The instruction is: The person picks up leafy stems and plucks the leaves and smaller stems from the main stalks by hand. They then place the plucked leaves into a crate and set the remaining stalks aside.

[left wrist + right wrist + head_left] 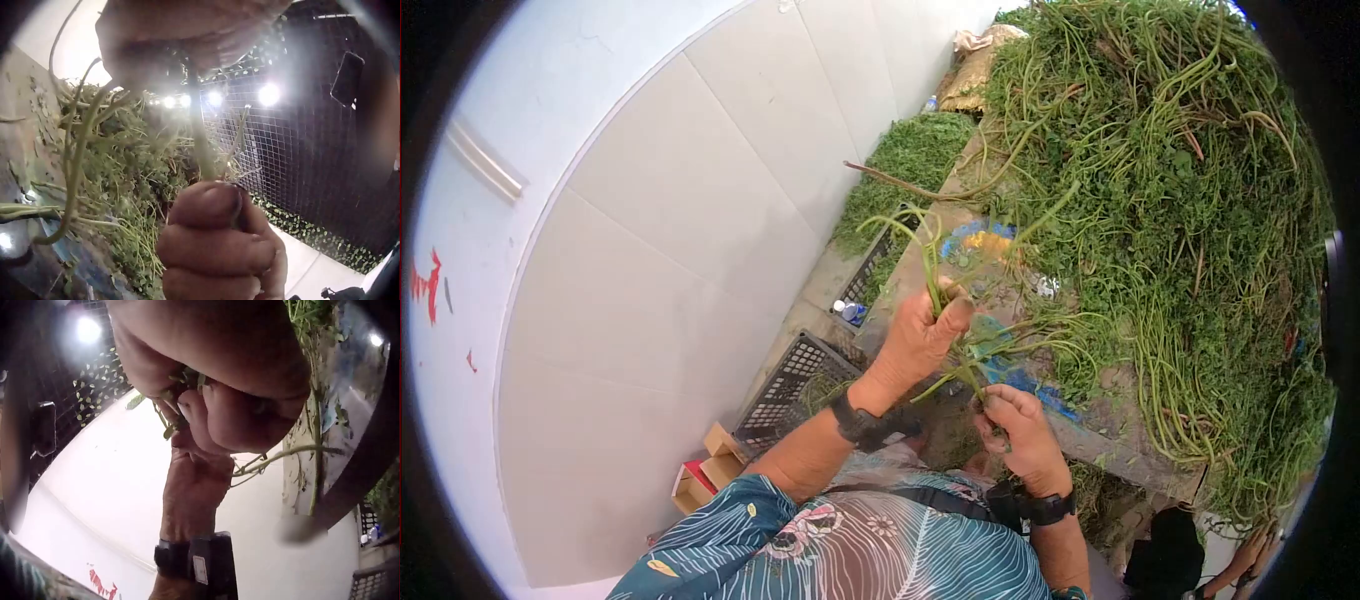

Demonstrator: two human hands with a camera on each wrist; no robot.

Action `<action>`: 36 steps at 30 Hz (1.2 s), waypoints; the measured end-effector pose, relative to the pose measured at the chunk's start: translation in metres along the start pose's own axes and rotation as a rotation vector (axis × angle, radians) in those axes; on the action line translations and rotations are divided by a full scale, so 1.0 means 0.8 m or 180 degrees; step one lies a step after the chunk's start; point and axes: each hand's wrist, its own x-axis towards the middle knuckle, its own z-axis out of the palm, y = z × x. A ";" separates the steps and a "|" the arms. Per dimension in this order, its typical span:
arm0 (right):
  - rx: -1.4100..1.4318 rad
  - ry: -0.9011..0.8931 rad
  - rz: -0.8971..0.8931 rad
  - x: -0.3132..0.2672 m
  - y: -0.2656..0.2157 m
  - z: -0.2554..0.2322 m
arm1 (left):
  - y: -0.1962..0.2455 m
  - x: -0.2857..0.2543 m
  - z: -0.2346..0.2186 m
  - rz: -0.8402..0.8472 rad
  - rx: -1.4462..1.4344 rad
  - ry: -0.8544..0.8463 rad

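My left hand grips a small bunch of long green stems, whose curved ends rise above the thumb. Lower and to the right, my right hand pinches the stems' lower part with thumb and fingers. In the left wrist view a pale green stem runs straight between the two hands. Small leaves show in the curled fingers of the right hand in the right wrist view. Beside the hands, a large heap of leafy stems covers much of the table.
Black plastic crates stand on the floor at the left, with loose greens farther back. A sack sits at the far end. The pale wall is on the left. Another person's arm shows at lower right.
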 end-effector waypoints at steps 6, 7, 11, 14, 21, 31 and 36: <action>0.0705 0.0001 -0.0267 0.004 0.002 -0.028 | -0.015 0.001 -0.010 -0.0288 0.0388 -0.0911; 0.0761 -0.0007 -0.0349 0.003 0.002 -0.031 | -0.022 -0.001 -0.010 -0.0333 0.0417 -0.0832; 0.1058 -0.0030 -0.0501 0.003 0.003 -0.048 | -0.029 -0.001 -0.019 -0.1150 -0.0027 -0.0259; 0.0913 0.0008 -0.0608 -0.004 -0.006 -0.042 | -0.027 0.003 -0.023 -0.1604 -0.1276 0.0070; 0.0404 -0.0314 -0.0506 -0.011 -0.003 -0.042 | -0.006 0.016 -0.025 -0.1965 -0.1895 -0.0069; -0.1177 -0.0951 -0.0146 -0.003 0.006 -0.023 | 0.007 0.020 -0.015 -0.2121 -0.2291 -0.0880; -0.1659 -0.1159 -0.0019 -0.002 0.001 -0.018 | 0.007 0.016 -0.014 -0.2016 -0.1949 -0.1136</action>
